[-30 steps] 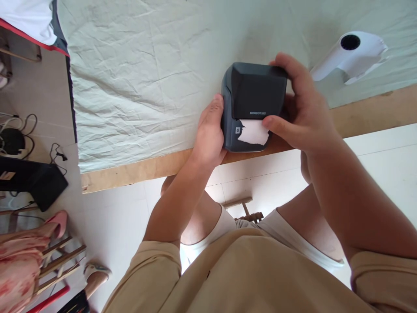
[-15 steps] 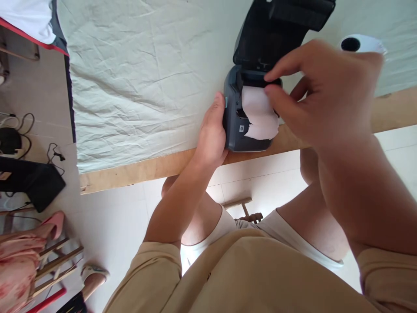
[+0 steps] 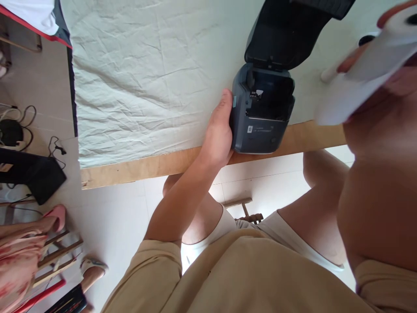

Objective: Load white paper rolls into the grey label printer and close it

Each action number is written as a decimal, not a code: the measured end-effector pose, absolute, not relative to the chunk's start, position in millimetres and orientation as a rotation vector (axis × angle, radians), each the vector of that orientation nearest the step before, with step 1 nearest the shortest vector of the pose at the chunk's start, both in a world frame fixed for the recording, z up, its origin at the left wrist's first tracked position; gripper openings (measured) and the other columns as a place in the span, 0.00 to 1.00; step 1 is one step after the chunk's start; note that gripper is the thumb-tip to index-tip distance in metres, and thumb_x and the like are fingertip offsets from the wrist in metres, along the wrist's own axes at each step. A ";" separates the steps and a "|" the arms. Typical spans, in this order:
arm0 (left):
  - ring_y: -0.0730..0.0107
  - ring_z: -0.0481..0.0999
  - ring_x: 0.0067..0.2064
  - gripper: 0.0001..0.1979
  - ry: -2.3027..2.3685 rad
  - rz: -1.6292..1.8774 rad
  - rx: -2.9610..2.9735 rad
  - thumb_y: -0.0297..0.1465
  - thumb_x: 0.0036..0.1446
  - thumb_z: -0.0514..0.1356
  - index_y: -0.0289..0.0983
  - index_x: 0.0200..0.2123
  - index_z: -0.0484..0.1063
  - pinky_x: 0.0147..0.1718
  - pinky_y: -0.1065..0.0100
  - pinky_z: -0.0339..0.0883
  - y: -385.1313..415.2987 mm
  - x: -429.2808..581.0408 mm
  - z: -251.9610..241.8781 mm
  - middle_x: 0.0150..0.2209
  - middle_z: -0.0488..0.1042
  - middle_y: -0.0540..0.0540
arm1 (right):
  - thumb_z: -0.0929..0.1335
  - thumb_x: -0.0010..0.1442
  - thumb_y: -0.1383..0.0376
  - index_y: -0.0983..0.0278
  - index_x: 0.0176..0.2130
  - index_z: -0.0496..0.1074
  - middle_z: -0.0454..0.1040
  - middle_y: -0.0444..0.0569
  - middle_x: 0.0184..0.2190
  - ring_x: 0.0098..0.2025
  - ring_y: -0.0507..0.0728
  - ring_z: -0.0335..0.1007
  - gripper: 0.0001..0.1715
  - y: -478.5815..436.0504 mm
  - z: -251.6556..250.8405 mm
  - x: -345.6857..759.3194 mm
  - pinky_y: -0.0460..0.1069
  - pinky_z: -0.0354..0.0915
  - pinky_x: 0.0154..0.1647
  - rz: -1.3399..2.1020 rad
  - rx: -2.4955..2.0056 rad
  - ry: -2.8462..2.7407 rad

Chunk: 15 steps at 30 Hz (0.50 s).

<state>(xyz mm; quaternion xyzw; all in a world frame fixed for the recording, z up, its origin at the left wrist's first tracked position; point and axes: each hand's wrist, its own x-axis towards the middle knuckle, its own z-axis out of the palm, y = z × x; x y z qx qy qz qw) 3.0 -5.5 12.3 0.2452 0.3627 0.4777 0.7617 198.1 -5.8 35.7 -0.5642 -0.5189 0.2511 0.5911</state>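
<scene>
A dark blue-grey label printer rests at the table's front edge with its black lid swung up and back. Its paper bay shows bare black walls and a small white mark. My left hand is wrapped round the printer's left side, thumb along the top edge. To the right, my right hand grips a white paper roll, its loose end hanging toward the printer. Motion blurs the paper and fingers. Behind them, another white roll with a dark core is partly hidden.
A pale green wrinkled cloth covers the table, whose wooden edge runs along the front. White and red-trimmed fabric lies at the upper left. Cables, a black box and another person's legs are on the left side.
The paper has come out of the printer and moved right in my right hand. The printer has shifted slightly right, with my left hand still on it.
</scene>
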 end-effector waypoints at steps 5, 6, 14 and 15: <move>0.56 0.85 0.64 0.26 0.770 1.055 0.536 0.56 0.72 0.61 0.41 0.36 0.83 0.61 0.62 0.83 -4.1 2.0 11.2 0.34 0.85 0.47 | 0.83 0.47 0.45 0.57 0.34 0.71 0.66 0.40 0.25 0.18 0.51 0.60 0.29 -2.0 -9.1 215.1 0.50 0.51 0.14 0.499 -1.342 -1.128; 0.56 0.84 0.65 0.26 0.768 1.063 0.535 0.56 0.71 0.61 0.42 0.35 0.83 0.62 0.63 0.83 -4.0 1.8 11.3 0.33 0.85 0.47 | 0.83 0.50 0.48 0.57 0.35 0.70 0.68 0.40 0.27 0.20 0.51 0.63 0.27 -1.3 -13.1 219.6 0.51 0.58 0.17 0.467 -1.390 -1.226; 0.53 0.80 0.70 0.27 0.817 1.029 0.565 0.52 0.78 0.53 0.40 0.35 0.78 0.66 0.65 0.79 -3.2 0.8 15.7 0.41 0.87 0.43 | 0.84 0.48 0.63 0.53 0.55 0.76 0.81 0.49 0.46 0.44 0.62 0.77 0.36 2.7 -15.9 229.2 0.63 0.77 0.52 0.231 -1.726 -1.624; 0.54 0.80 0.70 0.27 0.817 1.027 0.569 0.51 0.78 0.53 0.40 0.35 0.78 0.65 0.65 0.79 -2.7 0.9 15.5 0.40 0.87 0.44 | 0.85 0.47 0.63 0.52 0.57 0.76 0.81 0.50 0.47 0.45 0.63 0.77 0.40 1.0 -16.4 231.3 0.65 0.77 0.55 0.263 -1.739 -1.637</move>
